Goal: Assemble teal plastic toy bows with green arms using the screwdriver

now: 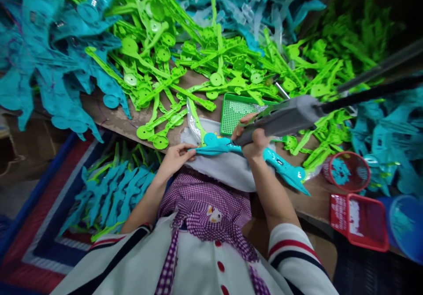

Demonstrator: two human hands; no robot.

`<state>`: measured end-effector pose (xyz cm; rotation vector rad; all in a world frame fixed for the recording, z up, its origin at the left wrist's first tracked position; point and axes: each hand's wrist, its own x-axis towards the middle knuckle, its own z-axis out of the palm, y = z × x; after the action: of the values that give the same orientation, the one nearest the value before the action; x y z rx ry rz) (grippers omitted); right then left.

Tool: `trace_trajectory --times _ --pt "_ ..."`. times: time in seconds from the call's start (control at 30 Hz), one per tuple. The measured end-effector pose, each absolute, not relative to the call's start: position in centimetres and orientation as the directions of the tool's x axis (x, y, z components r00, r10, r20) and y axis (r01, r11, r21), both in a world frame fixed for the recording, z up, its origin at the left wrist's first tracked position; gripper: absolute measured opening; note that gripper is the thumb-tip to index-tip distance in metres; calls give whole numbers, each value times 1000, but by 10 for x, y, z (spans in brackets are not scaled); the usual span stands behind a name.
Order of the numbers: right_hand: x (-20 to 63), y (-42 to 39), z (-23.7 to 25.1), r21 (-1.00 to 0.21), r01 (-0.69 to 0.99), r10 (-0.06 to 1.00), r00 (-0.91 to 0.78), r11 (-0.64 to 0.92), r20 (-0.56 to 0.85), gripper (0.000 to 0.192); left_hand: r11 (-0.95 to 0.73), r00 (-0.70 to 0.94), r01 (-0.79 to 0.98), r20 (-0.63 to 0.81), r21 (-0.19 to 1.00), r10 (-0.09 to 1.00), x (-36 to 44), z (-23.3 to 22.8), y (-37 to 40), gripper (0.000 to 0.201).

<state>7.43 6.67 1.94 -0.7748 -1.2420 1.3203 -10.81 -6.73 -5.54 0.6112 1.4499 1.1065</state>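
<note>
A long teal plastic part (pixel 280 165) lies across a grey cloth (pixel 231 169) at the table's front edge, with lime-green and clear pieces at its ends. Its left end is pinched between the thumb and fingers of my left hand (pixel 180 155). My right hand (pixel 257 143) is wrapped around a grey and black power screwdriver (pixel 284 116). The tool is tilted, its tip down at the teal part near the round end. Whether the tip sits in a screw is too small to tell.
A green mesh basket (pixel 229 114) stands behind the part. Lime-green plastic pieces (pixel 198 43) and teal pieces (pixel 49 57) heap around it. Right are red baskets (pixel 346 171) and a blue tub (pixel 405 224). Lower left, a lined bin (pixel 42 224) holds assembled pieces. Rods run to the tool from upper right.
</note>
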Motion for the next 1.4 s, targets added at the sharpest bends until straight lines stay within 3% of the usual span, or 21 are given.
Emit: trace_trajectory --times 0.23,0.47,0.6,0.7,1.13,1.4 --pt "71 65 0 -963 -243 936 -298 115 187 52 401 -229 -196 -439 895 869 -107 -60 -67 51" --pt "76 62 -5 -942 -294 909 -328 160 257 47 406 -234 -189 -442 894 866 -109 -64 -69 49" --pt "73 96 16 -929 -269 961 -42 254 275 49 404 -226 -163 -433 900 873 -109 -66 -70 46" --pt "68 142 23 -920 -120 924 140 373 356 50 407 -236 -164 -436 899 868 -109 -64 -69 48" --pt "64 202 -22 -876 133 885 -26 464 465 68 427 -241 -165 -456 889 857 -108 -58 -69 52" --pt "63 200 -27 -889 41 890 -30 456 455 60 437 -253 -191 -474 879 843 -107 -58 -69 50"
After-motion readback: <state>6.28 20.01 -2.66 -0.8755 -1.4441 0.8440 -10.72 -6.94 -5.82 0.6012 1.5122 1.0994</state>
